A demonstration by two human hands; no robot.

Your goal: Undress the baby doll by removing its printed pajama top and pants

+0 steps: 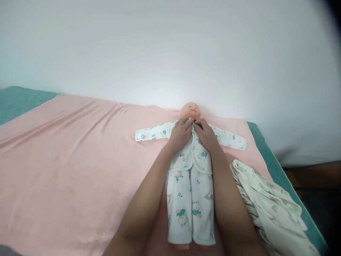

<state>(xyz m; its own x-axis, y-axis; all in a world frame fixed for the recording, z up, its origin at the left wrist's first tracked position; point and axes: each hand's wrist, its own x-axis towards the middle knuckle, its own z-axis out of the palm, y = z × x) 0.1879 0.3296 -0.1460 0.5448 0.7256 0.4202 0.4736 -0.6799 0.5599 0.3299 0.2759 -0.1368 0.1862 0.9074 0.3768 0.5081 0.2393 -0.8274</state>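
- a small plastic baby doll point(190, 111) with a bare peach head lay on its back right of the frame's centre, head toward the white wall point(170, 46) at the top, feet toward the lower edge.
- the doll already wore a white printed cotton top point(198, 153) with teal animal figures, both long sleeves stretched straight out to left and right, and matching white printed trousers point(190, 209) pulled up to the waist; bare toes showed at the hems.
- the left hand point(181, 133) and the right hand point(204, 134) met at the collar just below the doll's chin, fingertips touching the two front edges of the top.
- the grip of each hand looked pinched together on the cloth at the neckline; whether a button or snap sat between the fingers could not be told.
- judging from this, dressing was nearly finished: the lower front of the top lay closed, and only the fastening at the neck seemed left.
- the doll rested on a pink fleece blanket point(74, 153) spread over a bed with a teal sheet point(18, 99) showing at upper left and along the right edge.
- a crumpled cream printed cloth point(269, 202) lay at lower right, just beside the right forearm, untouched.
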